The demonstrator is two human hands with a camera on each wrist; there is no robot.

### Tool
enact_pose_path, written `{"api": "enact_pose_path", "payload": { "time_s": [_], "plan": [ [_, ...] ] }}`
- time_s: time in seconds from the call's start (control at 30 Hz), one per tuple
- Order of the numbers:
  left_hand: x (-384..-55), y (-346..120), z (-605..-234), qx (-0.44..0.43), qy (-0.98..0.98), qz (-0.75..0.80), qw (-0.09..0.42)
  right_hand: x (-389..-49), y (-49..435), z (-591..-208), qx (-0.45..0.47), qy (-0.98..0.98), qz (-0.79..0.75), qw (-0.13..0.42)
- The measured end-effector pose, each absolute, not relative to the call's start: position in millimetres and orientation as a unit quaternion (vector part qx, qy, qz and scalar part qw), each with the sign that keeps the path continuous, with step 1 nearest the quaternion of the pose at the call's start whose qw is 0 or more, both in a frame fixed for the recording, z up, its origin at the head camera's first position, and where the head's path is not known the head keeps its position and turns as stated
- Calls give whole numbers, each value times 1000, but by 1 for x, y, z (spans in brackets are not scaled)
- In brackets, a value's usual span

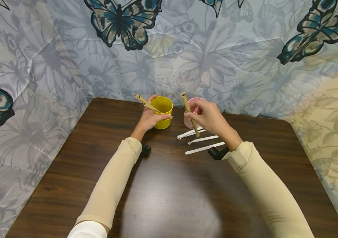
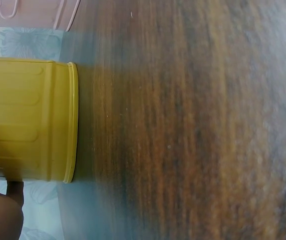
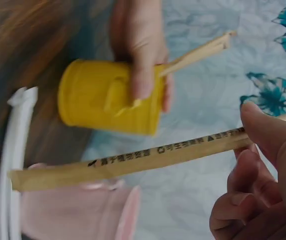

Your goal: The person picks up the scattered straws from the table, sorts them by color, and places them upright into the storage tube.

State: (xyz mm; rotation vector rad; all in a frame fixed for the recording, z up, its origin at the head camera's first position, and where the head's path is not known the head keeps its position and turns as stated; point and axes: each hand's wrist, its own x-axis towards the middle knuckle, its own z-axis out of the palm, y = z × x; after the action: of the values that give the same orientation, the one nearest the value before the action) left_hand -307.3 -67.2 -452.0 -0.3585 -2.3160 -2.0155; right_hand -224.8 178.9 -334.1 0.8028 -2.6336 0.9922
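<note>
My left hand (image 1: 150, 119) grips a small yellow bucket (image 1: 163, 124) from its left side, the thumb near the rim. The bucket stands upright at the table's far edge. A slim stick in a brown paper wrapper (image 1: 145, 102) leans in it, its end poking out to the left. My right hand (image 1: 212, 117) pinches a similar brown paper-wrapped stick (image 3: 128, 162) between thumb and fingers, its lower end slanting down. Dark printed characters run along that wrapper in the right wrist view. Behind the right hand, partly hidden, stands a pink bucket (image 3: 73, 212).
Several slim white wrapped sticks (image 1: 205, 149) lie on the dark wooden table (image 1: 169, 195), below and beside the right hand. A butterfly-patterned cloth (image 1: 175, 59) hangs directly behind the table's far edge. Black wrist straps (image 1: 218, 153) show at both wrists.
</note>
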Motion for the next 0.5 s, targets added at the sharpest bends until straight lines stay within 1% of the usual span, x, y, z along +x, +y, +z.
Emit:
{"api": "enact_pose_path", "payload": {
  "time_s": [0.07,0.3,0.5],
  "plan": [
    [-308,-67,-452,-116,-752,-648,25,-229,171,-325,273,-891,345,112],
    [-307,-66,-447,-123,-748,-652,14,-243,143,-303,288,-870,367,163],
    [-306,-69,-453,-131,-751,-647,27,-252,115,-295,326,-836,393,201]
  ]
}}
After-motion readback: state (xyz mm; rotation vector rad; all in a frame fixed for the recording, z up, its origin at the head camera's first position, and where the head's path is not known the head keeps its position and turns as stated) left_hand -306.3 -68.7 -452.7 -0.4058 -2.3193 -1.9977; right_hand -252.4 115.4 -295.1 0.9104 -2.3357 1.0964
